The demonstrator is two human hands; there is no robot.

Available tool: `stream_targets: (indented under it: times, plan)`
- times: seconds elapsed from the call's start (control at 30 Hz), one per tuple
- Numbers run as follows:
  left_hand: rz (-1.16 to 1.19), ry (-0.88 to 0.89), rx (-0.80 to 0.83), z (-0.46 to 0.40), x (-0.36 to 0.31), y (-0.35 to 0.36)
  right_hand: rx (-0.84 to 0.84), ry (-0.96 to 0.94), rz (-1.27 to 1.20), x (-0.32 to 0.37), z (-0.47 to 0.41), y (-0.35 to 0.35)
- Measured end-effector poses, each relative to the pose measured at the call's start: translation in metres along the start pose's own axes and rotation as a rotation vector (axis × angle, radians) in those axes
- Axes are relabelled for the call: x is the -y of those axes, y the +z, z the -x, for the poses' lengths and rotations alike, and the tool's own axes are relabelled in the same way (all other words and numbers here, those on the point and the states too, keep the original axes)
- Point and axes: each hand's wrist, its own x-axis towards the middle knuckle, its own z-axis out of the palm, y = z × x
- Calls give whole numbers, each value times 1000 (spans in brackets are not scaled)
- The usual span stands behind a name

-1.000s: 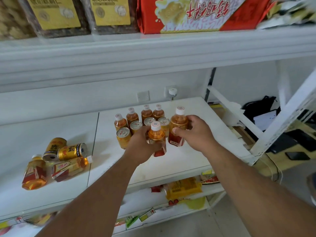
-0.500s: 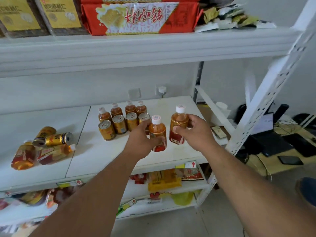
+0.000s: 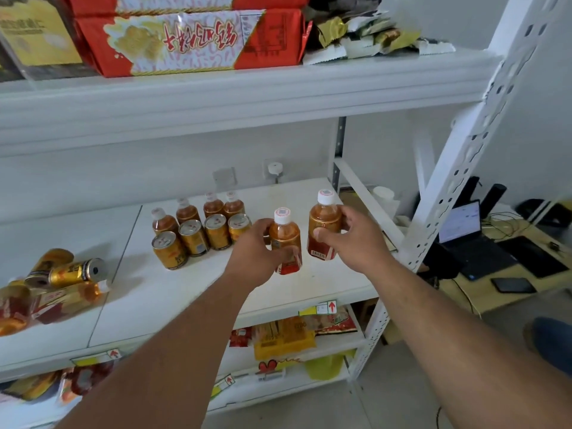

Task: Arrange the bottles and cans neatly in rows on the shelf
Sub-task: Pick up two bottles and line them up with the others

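Two bare forearms reach up from the bottom of the view toward the middle white shelf [image 3: 185,292], whose front lip carries small yellow price tags with red arrows. The smooth white board between that lip and the hands is bare, a wide open strip running left to a seam between two panels. The left hand [image 3: 257,258] curls its fingers round a small plastic bottle [image 3: 284,243] of amber drink with a white cap and a red label, standing upright with its base at the board. Just beside it, apart by a narrow gap, the right hand [image 3: 349,239] grips a second bottle [image 3: 323,227] of the same kind, thumb across the label at the front and fingers wrapped behind, held upright near the shelf's right end, where a slanted perforated white post [image 3: 458,178] marks the edge. Left of the hands stand four gold cans [image 3: 204,239] in a slanting row, round tops with pull tabs showing, and behind them four more capped bottles [image 3: 198,210] in a row, both rows upright and close-packed. Further left, past the seam, tipped cans [image 3: 74,270] and bottles lie on their sides in a heap. Behind the rows the board stays open to the back wall. Above, an upper shelf holds a crinkled red packet [image 3: 185,41].
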Motion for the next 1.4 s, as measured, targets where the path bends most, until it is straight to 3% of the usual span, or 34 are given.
stream_targets:
  times: [0.4, 0.93, 1.4]
  plan:
    - [-20, 10, 33, -61, 5, 16, -53, 62, -6, -4, -46, 3]
    - [-48, 2, -39, -140, -3, 54, 17, 40, 34, -38, -130, -3]
    - [-80, 85, -6, -206, 11, 78, -66, 116, 77, -65, -191, 30]
